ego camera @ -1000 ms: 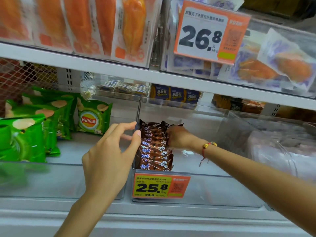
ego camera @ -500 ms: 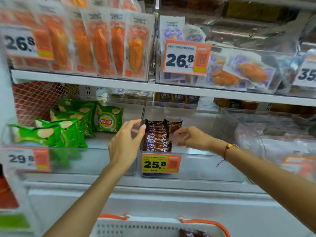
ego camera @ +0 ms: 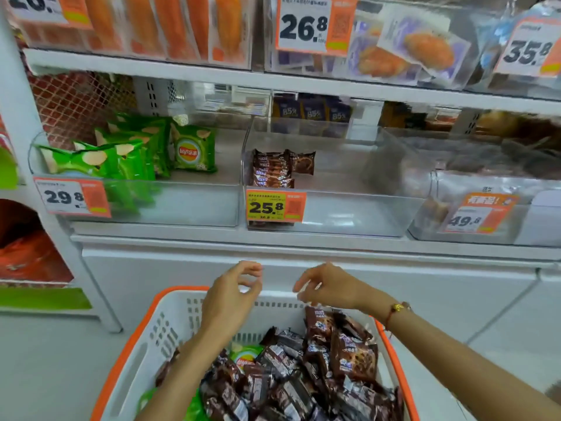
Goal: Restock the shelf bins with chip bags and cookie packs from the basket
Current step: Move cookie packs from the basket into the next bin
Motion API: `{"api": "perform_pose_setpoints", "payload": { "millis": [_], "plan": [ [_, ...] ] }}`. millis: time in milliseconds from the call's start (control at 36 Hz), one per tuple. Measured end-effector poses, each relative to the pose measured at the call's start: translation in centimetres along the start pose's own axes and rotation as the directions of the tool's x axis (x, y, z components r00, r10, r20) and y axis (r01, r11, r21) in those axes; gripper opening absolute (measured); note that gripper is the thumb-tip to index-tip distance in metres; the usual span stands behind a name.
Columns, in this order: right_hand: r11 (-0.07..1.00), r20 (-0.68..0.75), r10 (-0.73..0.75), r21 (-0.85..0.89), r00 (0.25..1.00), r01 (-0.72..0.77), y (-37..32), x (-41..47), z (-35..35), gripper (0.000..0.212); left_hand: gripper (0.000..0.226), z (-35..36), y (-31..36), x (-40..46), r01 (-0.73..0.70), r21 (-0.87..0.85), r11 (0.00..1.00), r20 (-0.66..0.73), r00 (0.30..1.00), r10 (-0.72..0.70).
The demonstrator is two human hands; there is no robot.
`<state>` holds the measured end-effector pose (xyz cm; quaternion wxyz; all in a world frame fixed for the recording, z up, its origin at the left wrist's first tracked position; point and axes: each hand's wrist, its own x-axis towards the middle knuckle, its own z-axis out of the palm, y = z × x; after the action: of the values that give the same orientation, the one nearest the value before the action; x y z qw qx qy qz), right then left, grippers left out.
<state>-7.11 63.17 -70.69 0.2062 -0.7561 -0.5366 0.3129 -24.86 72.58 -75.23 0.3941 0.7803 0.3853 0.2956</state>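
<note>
— How did the cookie packs (ego camera: 352, 357) look?

— Glossy dark brown, with blue-and-white print, heaped loose in the white basket (ego camera: 170, 326) with its orange rim. I could not count that heap. 1 green chip bag (ego camera: 244, 355) peeked out near the basket's back wall, and another scrap of green showed at its front-left corner.

— And the bins?

— The middle bin (ego camera: 334, 208) held a row of packs (ego camera: 273, 171) at its left wall, about 6, behind the 25.8 tag (ego camera: 274, 206). The left bin (ego camera: 182, 205) held roughly 6 chip bags (ego camera: 127, 156).

— The hands?

— 2, both above the basket's back edge, holding nothing. The left hand (ego camera: 227, 296) had fingers loosely curled; the right hand (ego camera: 328, 288) hung relaxed.
</note>
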Motion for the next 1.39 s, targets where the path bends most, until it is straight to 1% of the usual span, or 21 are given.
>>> {"api": "perform_pose_setpoints", "payload": {
  "millis": [56, 139, 222, 306, 333, 361, 444, 556, 639, 750, 806, 833, 889, 917, 972, 1028, 1083, 1139, 1222, 1333, 1389],
  "plan": [
    [0.997, 0.027, 0.053, -0.053, 0.998, -0.052, 1.9, 0.2, 2.2, 0.015, 0.022, 1.2, -1.8, -1.2, 0.05, 0.099, 0.994, 0.148, 0.987, -0.065],
    [0.977, 0.065, 0.074, -0.206, 0.995, -0.059, 3.9, 0.2, 5.3, 0.016, 0.031, 3.0, -4.5, -2.7, 0.064, 0.245, 0.968, 0.329, 0.933, -0.145],
    [0.903, 0.13, 0.079, -0.43, 0.988, -0.015, 5.5, 0.0, 8.6, 0.031, 0.038, 4.6, -7.1, -4.5, 0.016, 0.405, 0.914, 0.453, 0.865, -0.216],
    [0.791, 0.21, 0.084, -0.609, 0.974, 0.063, 6.5, -0.3, 11.7, 0.045, 0.046, 6.2, -9.8, -6.2, -0.082, 0.52, 0.85, 0.574, 0.771, -0.276],
    [0.766, 0.242, 0.105, -0.639, 0.964, 0.077, 6.7, -0.5, 12.5, 0.05, 0.049, 6.5, -10.5, -6.7, -0.136, 0.555, 0.821, 0.596, 0.753, -0.278],
    [0.752, 0.271, 0.141, -0.655, 0.952, 0.075, 6.8, -0.7, 13.2, 0.052, 0.052, 6.8, -11.1, -7.0, -0.182, 0.587, 0.789, 0.598, 0.754, -0.271],
    [0.742, 0.3, 0.223, -0.67, 0.928, 0.038, 7.2, -1.3, 14.8, 0.051, 0.053, 6.8, -11.6, -7.5, -0.205, 0.617, 0.76, 0.562, 0.79, -0.243],
    [0.833, 0.263, 0.272, -0.546, 0.926, -0.089, 7.0, -1.2, 15.4, 0.054, 0.055, 7.1, -11.6, -7.6, -0.197, 0.616, 0.763, 0.546, 0.805, -0.233],
    [0.885, 0.251, 0.316, -0.425, 0.915, -0.189, 7.1, -0.8, 15.4, 0.06, 0.054, 7.1, -11.6, -7.4, -0.156, 0.584, 0.797, 0.532, 0.815, -0.23],
    [0.937, 0.187, 0.281, -0.267, 0.941, -0.227, 7.1, -0.1, 14.2, 0.047, 0.057, 6.1, -11.2, -6.5, -0.093, 0.436, 0.895, 0.548, 0.816, -0.182],
    [0.95, 0.191, 0.311, -0.095, 0.931, -0.298, 6.8, 0.4, 12.7, 0.041, 0.057, 5.7, -10.3, -6.1, -0.109, 0.37, 0.923, 0.573, 0.808, -0.134],
    [0.932, 0.219, 0.343, 0.042, 0.914, -0.36, 6.6, 0.6, 11.9, 0.042, 0.056, 5.6, -9.8, -5.8, -0.116, 0.339, 0.934, 0.581, 0.807, -0.111],
    [0.809, 0.33, 0.397, 0.316, 0.857, -0.496, 6.1, 0.6, 10.3, 0.045, 0.047, 5.2, -8.9, -5.1, -0.086, 0.258, 0.962, 0.556, 0.828, -0.075],
    [0.734, 0.395, 0.394, 0.408, 0.83, -0.543, 5.9, 0.6, 9.5, 0.043, 0.04, 4.8, -8.4, -4.7, -0.057, 0.206, 0.977, 0.534, 0.843, -0.063],
    [0.616, 0.507, 0.33, 0.523, 0.796, -0.589, 5.4, 0.3, 8.0, 0.039, 0.03, 3.8, -7.7, -3.6, 0.013, 0.106, 0.994, 0.505, 0.861, -0.065],
    [0.583, 0.55, 0.274, 0.558, 0.789, -0.591, 4.9, 0.1, 6.8, 0.048, 0.027, 2.5, -6.8, -2.7, 0.094, 0.037, 0.995, 0.51, 0.854, -0.1],
    [0.625, 0.536, 0.267, 0.537, 0.801, -0.567, 4.1, -0.1, 5.6, 0.06, 0.027, 1.4, -5.8, -2.0, 0.156, -0.013, 0.988, 0.519, 0.845, -0.127],
    [0.675, 0.477, 0.283, 0.517, 0.832, -0.526, 3.0, -0.3, 4.5, 0.066, 0.038, 0.7, -4.7, -1.6, 0.181, -0.029, 0.983, 0.525, 0.84, -0.139],
    [0.71, 0.344, 0.267, 0.561, 0.9, -0.425, 1.6, -0.5, 3.1, 0.058, 0.052, 0.0, -3.2, -1.3, 0.211, -0.067, 0.975, 0.499, 0.854, -0.151],
    [0.744, 0.212, 0.183, 0.608, 0.96, -0.276, 0.6, -0.5, 2.1, 0.032, 0.051, -0.4, -1.6, -1.1, 0.222, -0.136, 0.966, 0.472, 0.871, -0.134],
    [0.742, 0.177, 0.173, 0.624, 0.969, -0.247, 0.3, -0.5, 1.9, 0.034, 0.051, -0.5, -0.8, -1.0, 0.231, -0.181, 0.956, 0.416, 0.899, -0.138]
  ]
}}
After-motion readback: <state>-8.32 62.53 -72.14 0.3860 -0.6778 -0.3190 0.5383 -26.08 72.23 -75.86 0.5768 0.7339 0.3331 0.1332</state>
